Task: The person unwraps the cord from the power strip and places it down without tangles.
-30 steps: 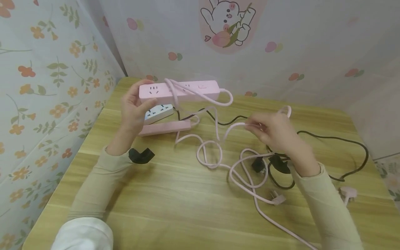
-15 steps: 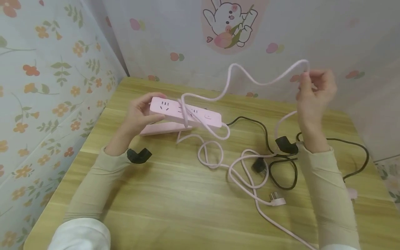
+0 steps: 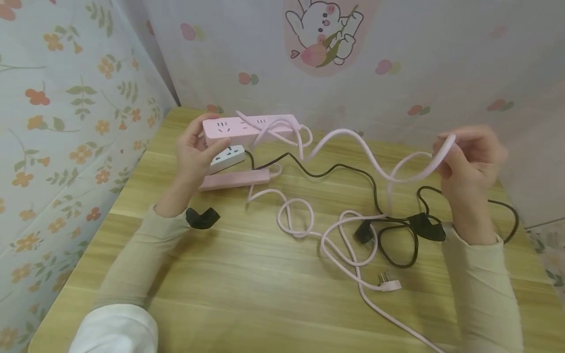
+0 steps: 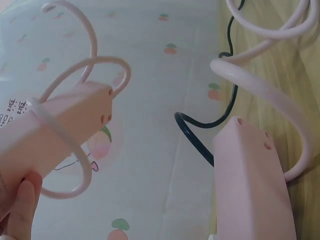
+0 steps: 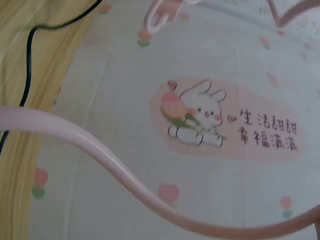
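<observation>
My left hand (image 3: 191,153) grips the left end of a pink power strip (image 3: 250,128), raised above the back left of the table. In the left wrist view, the thumb (image 4: 25,205) presses on its side. Loops of the strip's pink cord (image 3: 368,152) lie across and around its right part. Out to the right, my right hand (image 3: 474,164) pinches that cord in the air, and a wavy slack length runs between the hands. In the right wrist view, the cord (image 5: 117,170) crosses the picture; the fingers are almost wholly outside it.
Below the raised strip, a second pink power strip (image 3: 234,180) and a white power strip (image 3: 228,158) lie on the wooden table (image 3: 247,294). Tangled pink and black cords (image 3: 320,175) spread rightward, with a pink plug (image 3: 390,285) and a black plug (image 3: 364,232). Patterned curtains (image 3: 419,54) stand behind.
My right hand rose to the right with the cord, then came lower and farther right. The held strip dipped, then rose again. Cord loops on it have shifted and loosened.
</observation>
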Demonstrator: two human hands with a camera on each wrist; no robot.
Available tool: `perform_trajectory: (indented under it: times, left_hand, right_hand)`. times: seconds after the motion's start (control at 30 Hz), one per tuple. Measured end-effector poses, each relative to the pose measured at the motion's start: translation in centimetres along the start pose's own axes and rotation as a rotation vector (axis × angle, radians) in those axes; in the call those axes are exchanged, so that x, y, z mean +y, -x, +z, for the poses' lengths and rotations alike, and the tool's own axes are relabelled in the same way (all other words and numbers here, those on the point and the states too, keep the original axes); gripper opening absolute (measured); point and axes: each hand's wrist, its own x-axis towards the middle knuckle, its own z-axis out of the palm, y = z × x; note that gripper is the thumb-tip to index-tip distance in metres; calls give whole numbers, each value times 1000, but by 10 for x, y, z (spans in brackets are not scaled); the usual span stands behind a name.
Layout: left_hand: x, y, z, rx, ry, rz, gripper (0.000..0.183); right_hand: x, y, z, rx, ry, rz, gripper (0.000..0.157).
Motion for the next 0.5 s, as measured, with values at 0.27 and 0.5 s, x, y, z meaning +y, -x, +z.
perform_trajectory:
  times: [0.27, 0.5]
  left_hand:
    - [3, -7, -1, 137, 79, 71, 39]
    - [7, -10, -7, 201, 42, 74, 36]
  right_hand:
    - [-15, 7, -9, -407, -137, 184, 14]
    - [-24, 5, -43, -848, 455, 320, 9]
